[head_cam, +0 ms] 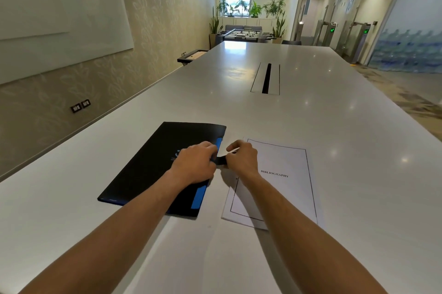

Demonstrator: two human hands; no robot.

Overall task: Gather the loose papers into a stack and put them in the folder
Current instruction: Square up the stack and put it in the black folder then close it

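Observation:
A black folder (148, 164) with a blue strip along its right edge lies closed on the white table. To its right lies a stack of white papers (284, 193), the top sheet framed and headed BIBLIOGRAPHY. My left hand (193, 164) rests on the folder's right edge, fingers curled on a black strap or flap (221, 160) that sticks out from it. My right hand (242, 158) pinches the other end of that strap, just over the papers' left edge. My right forearm covers part of the papers.
The long white table (334, 126) stretches away, with a cable slot (266, 78) in its middle. A whiteboard hangs on the left wall. A foosball table and plants stand at the far end, and turnstile gates at the far right.

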